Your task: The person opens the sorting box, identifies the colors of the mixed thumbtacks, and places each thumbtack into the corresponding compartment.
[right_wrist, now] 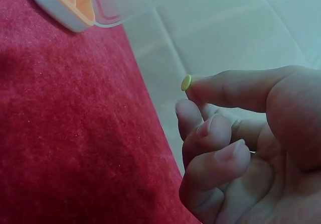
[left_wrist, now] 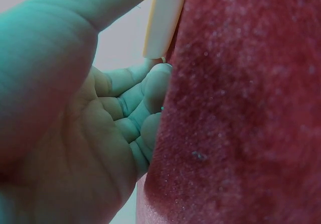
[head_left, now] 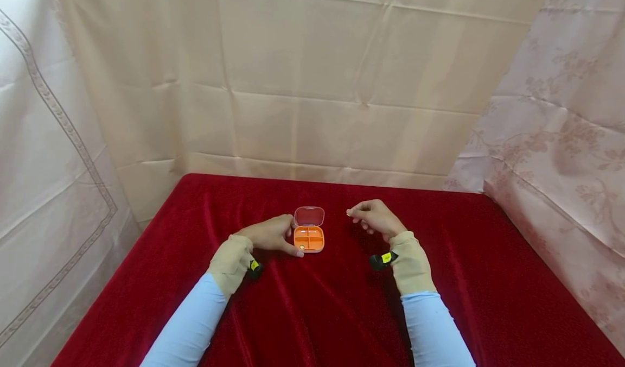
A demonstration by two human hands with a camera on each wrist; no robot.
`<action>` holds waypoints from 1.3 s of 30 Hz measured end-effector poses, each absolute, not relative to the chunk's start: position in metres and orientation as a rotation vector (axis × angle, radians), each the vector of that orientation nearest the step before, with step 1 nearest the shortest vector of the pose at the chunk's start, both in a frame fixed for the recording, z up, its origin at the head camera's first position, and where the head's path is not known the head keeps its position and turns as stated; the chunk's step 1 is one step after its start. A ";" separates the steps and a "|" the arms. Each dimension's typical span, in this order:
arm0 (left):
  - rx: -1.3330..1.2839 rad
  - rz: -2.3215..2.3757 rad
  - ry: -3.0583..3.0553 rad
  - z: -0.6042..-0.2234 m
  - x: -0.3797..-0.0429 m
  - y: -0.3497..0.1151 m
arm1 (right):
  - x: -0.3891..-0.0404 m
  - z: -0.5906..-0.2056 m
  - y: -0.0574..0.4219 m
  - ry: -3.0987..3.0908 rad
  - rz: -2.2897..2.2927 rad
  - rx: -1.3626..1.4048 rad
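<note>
A small pill box (head_left: pixel 316 242) with a white body and an orange divided inside lies on the red cloth, its clear lid (head_left: pixel 309 216) raised at the back. One small yellowish pill (head_left: pixel 302 247) sits in its front left compartment. My left hand (head_left: pixel 267 233) holds the box by its left side, thumb at the front corner and fingers farther back. To the right of the box, my right hand (head_left: pixel 378 217) pinches a small yellow pill (right_wrist: pixel 186 82) between thumb and index finger, above the cloth. The other fingers of that hand are curled.
Red velvet cloth (head_left: pixel 351 307) covers the table. A beige curtain (head_left: pixel 303 84) hangs behind the table's far edge, with patterned pale curtains at the left (head_left: pixel 44 182) and right (head_left: pixel 566 128).
</note>
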State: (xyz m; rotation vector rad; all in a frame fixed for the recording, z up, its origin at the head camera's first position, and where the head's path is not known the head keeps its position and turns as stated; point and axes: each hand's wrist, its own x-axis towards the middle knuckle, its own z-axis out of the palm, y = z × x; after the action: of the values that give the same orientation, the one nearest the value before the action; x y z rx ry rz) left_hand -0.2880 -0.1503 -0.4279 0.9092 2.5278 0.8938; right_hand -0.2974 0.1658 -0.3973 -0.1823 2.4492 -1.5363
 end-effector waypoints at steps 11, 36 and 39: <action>0.891 0.886 2.532 -0.426 -0.287 -0.152 | -0.298 -0.398 0.160 2.451 -1.492 -0.205; 0.904 0.901 2.519 -0.422 -0.284 -0.150 | -0.295 -0.401 0.146 2.453 -1.414 -0.269; 0.894 0.896 2.517 -0.421 -0.284 -0.150 | -0.293 -0.400 0.145 2.454 -1.408 -0.272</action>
State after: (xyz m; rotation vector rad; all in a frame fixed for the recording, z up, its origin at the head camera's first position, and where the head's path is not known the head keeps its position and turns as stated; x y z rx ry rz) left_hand -0.2836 -0.1501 -0.4214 0.8936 2.5171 0.8957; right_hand -0.2934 0.1451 -0.4004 -0.2718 2.4540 -1.4085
